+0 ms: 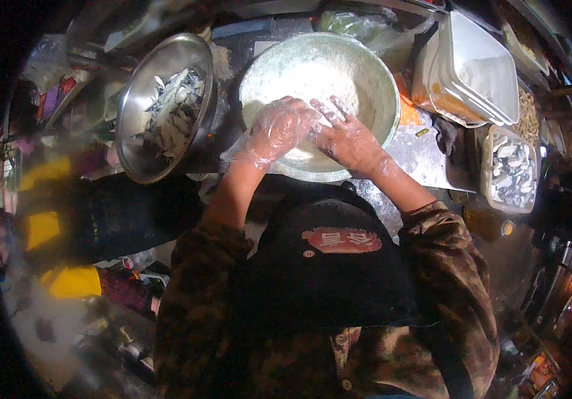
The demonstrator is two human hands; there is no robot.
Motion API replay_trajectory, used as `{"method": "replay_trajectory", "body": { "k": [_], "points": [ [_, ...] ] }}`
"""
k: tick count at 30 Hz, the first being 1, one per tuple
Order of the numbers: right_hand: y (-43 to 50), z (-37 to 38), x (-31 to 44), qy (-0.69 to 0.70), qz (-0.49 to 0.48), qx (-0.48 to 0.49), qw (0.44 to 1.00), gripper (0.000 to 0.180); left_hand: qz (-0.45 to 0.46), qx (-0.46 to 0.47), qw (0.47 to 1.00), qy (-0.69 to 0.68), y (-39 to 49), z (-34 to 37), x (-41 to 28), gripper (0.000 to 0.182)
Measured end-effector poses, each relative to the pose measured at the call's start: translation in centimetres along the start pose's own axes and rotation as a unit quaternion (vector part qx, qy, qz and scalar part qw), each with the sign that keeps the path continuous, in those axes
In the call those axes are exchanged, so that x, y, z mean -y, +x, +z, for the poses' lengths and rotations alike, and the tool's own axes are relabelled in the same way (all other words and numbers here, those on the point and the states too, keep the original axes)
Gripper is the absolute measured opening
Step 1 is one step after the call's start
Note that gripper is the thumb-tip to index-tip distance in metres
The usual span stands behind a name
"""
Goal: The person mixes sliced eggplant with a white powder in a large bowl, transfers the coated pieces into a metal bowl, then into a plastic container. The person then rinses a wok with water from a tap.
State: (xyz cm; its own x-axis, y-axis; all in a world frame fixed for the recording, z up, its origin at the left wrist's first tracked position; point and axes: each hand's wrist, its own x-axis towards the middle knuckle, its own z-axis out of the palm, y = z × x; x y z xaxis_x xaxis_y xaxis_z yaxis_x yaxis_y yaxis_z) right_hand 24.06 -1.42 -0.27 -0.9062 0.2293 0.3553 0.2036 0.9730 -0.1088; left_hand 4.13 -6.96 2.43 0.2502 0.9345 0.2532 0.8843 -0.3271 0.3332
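Observation:
A large round basin (pixel 383 99) stands before me, its inside coated with pale powder under bright light. My left hand (pixel 283 129), in a clear plastic glove, is over the basin with its fingers curled. My right hand (pixel 348 137), bare-looking and dusted white, meets it from the right with its fingers spread. Something small and whitish shows between the hands; whether either hand grips it I cannot tell. To the left, a steel bowl (pixel 134 119) holds a heap of small silvery fish (pixel 178 107), partly coated white.
Stacked white plastic tubs (pixel 485 65) stand at the upper right. Below them, a plastic container (pixel 487 169) holds pale and dark pieces. A clear plastic bag with something green (pixel 360 25) lies behind the basin. Another person's dark clothing (pixel 131 214) is close on the left.

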Motion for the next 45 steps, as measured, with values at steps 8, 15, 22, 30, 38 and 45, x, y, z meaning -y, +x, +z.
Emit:
{"method": "replay_trajectory", "body": {
  "k": [8, 15, 22, 30, 38, 45],
  "points": [
    [-0.1, -0.6, 0.3, 0.029, 0.010, 0.003, 1.000, 0.036, -0.196, 0.037, 0.950, -0.239, 0.5, -0.2, 1.0, 0.022],
    [-0.1, -0.6, -0.3, 0.028, 0.008, 0.039, 0.999, 0.032, -0.074, 0.034, 0.985, -0.151, -1.0, 1.1, 0.2, 0.021],
    [-0.3, -0.1, -0.4, 0.037, 0.005, 0.059, 0.998, 0.036, -0.146, 0.052, 0.966, -0.205, -1.5, 1.8, 2.5, 0.024],
    [-0.1, -0.4, -0.6, 0.038, -0.006, 0.044, 0.998, 0.036, -0.097, 0.030, 0.971, -0.217, -0.8, 0.8, 0.5, 0.021],
    [-0.3, 0.0, -0.1, 0.068, -0.012, 0.001, 0.998, 0.028, -0.022, -0.023, 0.992, -0.126, 0.5, 0.2, -0.2, 0.022],
    [-0.7, 0.2, 0.0, 0.063, -0.043, -0.009, 0.997, 0.034, -0.089, 0.083, 0.980, -0.155, 0.8, 0.4, 0.5, 0.023]
  ]
}}
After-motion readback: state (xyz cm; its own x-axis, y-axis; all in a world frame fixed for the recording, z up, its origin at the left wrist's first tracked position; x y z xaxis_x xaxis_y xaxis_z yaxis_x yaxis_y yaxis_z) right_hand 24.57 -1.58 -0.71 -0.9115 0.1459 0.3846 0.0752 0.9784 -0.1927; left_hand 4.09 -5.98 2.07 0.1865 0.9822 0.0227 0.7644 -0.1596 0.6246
